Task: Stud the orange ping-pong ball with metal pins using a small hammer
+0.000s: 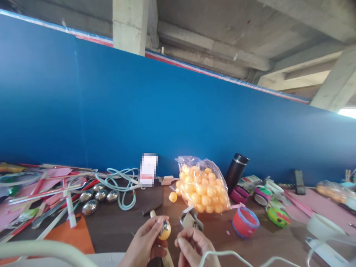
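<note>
My left hand point(150, 237) pinches an orange ball point(165, 230) with a shiny silver patch on its upper part. Just to its right, my right hand point(194, 246) has its fingers curled and thumb near the fingertips; whether anything small is between them is hard to see. Beyond the right hand sits a small grey container point(191, 219) with cardboard-like flaps. A wooden stick point(167, 257) passes beneath my left hand. Farther back lies a clear plastic bag point(203, 187) full of orange balls, with one loose orange ball point(172, 197) beside it.
Several shiny silver balls point(101, 195) and a coiled pale-blue cord point(128, 202) lie left. A blurred phone-like card point(148, 170) leans on the blue partition point(178, 118). A black bottle point(236, 172), red-and-blue tape roll point(245, 222) and white roll point(324, 227) are right. White cable crosses the front.
</note>
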Available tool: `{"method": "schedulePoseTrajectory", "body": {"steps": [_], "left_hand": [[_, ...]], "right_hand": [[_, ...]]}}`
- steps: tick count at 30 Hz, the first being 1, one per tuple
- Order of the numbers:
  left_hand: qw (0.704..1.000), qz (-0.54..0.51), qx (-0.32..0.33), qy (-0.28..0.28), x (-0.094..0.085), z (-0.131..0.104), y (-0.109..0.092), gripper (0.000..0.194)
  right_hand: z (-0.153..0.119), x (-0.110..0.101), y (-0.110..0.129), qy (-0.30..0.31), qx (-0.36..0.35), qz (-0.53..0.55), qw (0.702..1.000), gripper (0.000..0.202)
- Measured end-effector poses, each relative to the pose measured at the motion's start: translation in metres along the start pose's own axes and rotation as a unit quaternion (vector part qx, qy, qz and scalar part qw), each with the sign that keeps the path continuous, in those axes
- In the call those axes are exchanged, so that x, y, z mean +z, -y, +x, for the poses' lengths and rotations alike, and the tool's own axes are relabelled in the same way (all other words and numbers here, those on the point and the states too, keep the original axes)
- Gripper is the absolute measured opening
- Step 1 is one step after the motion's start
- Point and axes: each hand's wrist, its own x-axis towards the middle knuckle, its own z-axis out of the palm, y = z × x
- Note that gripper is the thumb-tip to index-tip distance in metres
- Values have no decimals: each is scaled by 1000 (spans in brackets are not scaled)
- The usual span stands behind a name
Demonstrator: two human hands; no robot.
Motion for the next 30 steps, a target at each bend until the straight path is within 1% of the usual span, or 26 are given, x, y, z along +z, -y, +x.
{"method": "schedulePoseTrajectory", "body": {"steps": [3, 6, 10, 15, 18, 21, 25, 30], "left_hand": [[1000, 7, 1, 5, 2, -2, 0, 44], [1000, 21, 4, 19, 3, -3, -1, 41], [998, 45, -3, 39, 3, -5, -1, 38], [998, 54, -9, 43, 5, -7, 0, 36], [997, 65, 3, 37, 4, -4, 4, 38], [996, 78, 21, 34, 0, 1, 9, 40], [992, 109, 25, 59, -5, 5, 12, 42], [988, 135, 47, 62, -8, 8, 16, 48]], "right_hand": [[-1, 3, -5, 39, 10, -5, 999, 46], [-1, 3, -8, 55, 13, -9, 998, 45], [-1, 2, -8, 53, 21, 7, 998, 43], [1, 1, -10, 59, 16, 18, 998, 42], [3, 0, -13, 58, 13, 44, 997, 44], [5, 0, -16, 57, 24, 77, 995, 44], [6, 0, -19, 64, 34, 115, 991, 41], [8, 0, -20, 58, 36, 127, 990, 42]]}}
